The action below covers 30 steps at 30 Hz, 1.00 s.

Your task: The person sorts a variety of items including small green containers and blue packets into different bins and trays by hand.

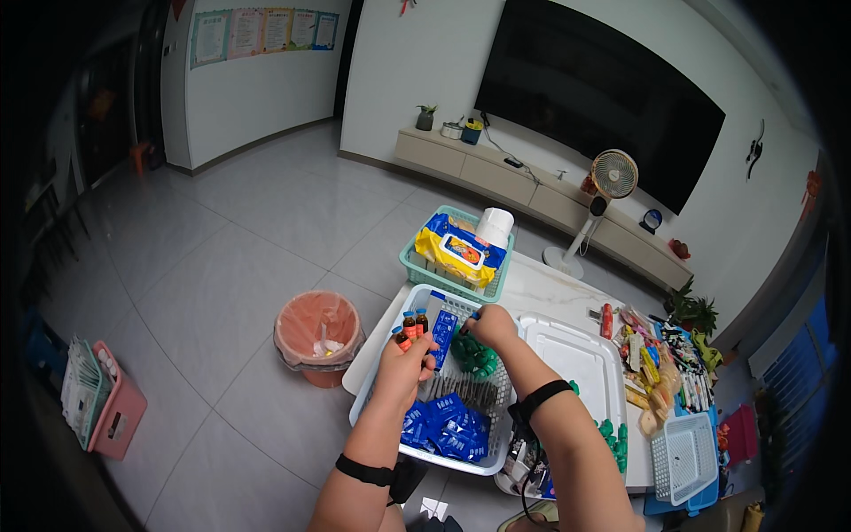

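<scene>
My left hand (401, 374) grips several small brown glass vials (421, 322) with blue caps and red labels, held upright over a white plastic basket (439, 459). My right hand (495, 327) is at the basket's far right side, its fingers pinching a small dark item with a blue end, seemingly another vial (474, 316); most of it is hidden. Below the hands, the basket holds a blue box (443, 332), green wrapped pieces (473, 356), a row of thin grey packets (462, 391) and a pile of blue sachets (455, 429).
Behind stands a green basket (407, 263) with a wipes pack (459, 249) and a white roll (495, 226). A white lid (572, 346) lies rightward, near snacks (641, 366), pens (695, 386) and an empty basket (685, 459). A lined bin (319, 332) stands on the floor at left.
</scene>
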Motion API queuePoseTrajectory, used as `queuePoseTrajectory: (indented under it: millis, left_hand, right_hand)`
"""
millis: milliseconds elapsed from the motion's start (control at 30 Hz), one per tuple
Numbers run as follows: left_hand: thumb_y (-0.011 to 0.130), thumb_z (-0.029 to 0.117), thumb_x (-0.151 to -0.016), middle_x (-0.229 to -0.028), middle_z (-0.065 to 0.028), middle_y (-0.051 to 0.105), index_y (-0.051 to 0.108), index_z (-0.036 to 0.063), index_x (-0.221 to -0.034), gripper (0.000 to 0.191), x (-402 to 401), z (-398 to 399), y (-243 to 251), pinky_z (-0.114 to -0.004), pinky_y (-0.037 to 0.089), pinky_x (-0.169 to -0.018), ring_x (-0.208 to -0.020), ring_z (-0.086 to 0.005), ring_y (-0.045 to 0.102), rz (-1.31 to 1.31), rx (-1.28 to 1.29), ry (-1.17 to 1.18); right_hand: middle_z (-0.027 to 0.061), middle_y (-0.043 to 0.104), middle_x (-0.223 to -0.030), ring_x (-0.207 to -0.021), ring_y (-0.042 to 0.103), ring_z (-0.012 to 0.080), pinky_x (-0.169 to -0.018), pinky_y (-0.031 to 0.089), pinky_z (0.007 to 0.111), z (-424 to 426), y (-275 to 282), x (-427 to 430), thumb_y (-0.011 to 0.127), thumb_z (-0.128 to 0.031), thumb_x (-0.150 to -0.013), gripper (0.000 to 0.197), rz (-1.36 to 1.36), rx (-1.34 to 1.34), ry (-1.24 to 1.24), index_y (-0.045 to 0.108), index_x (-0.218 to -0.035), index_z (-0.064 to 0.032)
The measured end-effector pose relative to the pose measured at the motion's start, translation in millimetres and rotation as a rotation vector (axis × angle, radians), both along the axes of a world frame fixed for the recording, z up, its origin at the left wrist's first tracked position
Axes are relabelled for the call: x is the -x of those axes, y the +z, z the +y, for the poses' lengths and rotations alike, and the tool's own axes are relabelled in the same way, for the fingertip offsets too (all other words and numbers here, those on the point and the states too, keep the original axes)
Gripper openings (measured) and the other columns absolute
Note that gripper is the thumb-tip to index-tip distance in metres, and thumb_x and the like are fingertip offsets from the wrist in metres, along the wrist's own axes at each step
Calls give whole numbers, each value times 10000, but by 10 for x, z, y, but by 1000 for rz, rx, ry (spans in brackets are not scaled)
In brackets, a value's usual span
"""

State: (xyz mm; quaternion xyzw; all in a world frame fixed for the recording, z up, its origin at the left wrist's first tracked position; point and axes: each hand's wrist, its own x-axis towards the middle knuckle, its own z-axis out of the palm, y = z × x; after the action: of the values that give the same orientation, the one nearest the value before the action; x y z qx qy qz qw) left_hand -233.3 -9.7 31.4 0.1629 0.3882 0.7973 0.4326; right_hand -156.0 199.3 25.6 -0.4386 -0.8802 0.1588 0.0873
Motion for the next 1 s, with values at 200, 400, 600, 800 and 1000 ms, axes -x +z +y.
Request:
queuePoseTrajectory:
  millis: [200, 400, 600, 800, 1000]
  left_hand:
    - [570, 145, -924, -806, -82, 567, 499, 24, -963, 146, 42, 10, -18, -200, 334, -404, -554, -99, 504, 0, 0, 11]
    - [569, 148, -926, -806, -80, 568, 500, 26, -963, 145, 39, 38, -32, -199, 340, -404, -553, -97, 505, -1, 6, 6]
    - [579, 141, -912, -788, -64, 568, 530, 22, -942, 132, 43, 67, -49, -198, 338, -394, -536, -89, 499, -2, 4, 20]
    - [578, 138, -912, -778, -59, 561, 527, 26, -928, 124, 26, 82, -38, -199, 336, -394, -536, -88, 498, -14, 14, 22]
    - [578, 138, -911, -762, -51, 556, 527, 27, -901, 123, 22, 67, -36, -202, 331, -395, -534, -84, 499, -4, 4, 19]
  right_hand:
    - [226, 664, -844, -823, 646, 350, -759, 510, 408, 191, -209, 120, 691, -314, -699, 335, 63, 21, -65, 699, -797, 6]
    - [226, 658, -953, -902, 637, 360, -804, 508, 421, 238, -333, 169, 660, -281, -733, 337, -45, 40, -34, 687, -895, 14]
    - [198, 667, -921, -862, 642, 337, -783, 509, 403, 315, -332, 175, 686, -325, -737, 333, -230, -43, 72, 703, -905, -38]
    - [174, 671, -965, -893, 640, 322, -797, 500, 397, 288, -351, 164, 708, -332, -726, 368, -195, 1, 101, 693, -982, -67]
    - [194, 664, -962, -911, 630, 346, -804, 495, 420, 276, -358, 143, 701, -268, -744, 306, -94, 34, 130, 693, -949, -41]
